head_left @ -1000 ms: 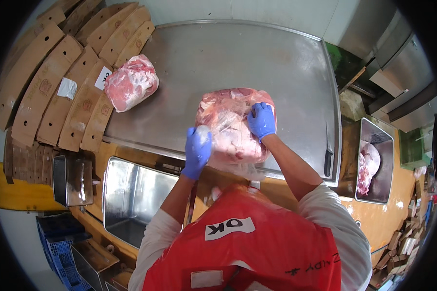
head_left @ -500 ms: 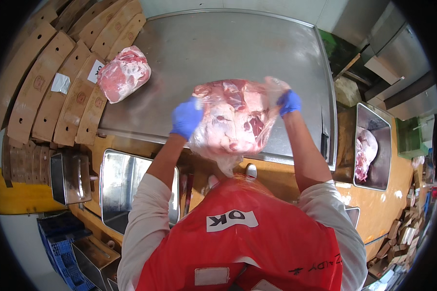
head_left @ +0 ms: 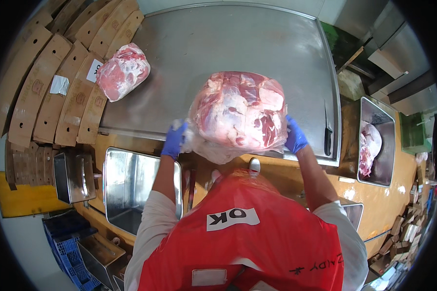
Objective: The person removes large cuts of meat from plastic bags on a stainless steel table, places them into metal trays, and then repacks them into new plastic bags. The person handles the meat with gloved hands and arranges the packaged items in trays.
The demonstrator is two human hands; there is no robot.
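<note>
Meat (head_left: 239, 112), marbled and lumpy in clear slack plastic, sits gripped between your left hand (head_left: 174, 140) and right hand (head_left: 294, 137), above the steel worktop (head_left: 204, 48).

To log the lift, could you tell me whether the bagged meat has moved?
Yes: the bagged meat has risen off the steel table toward the camera.
</note>
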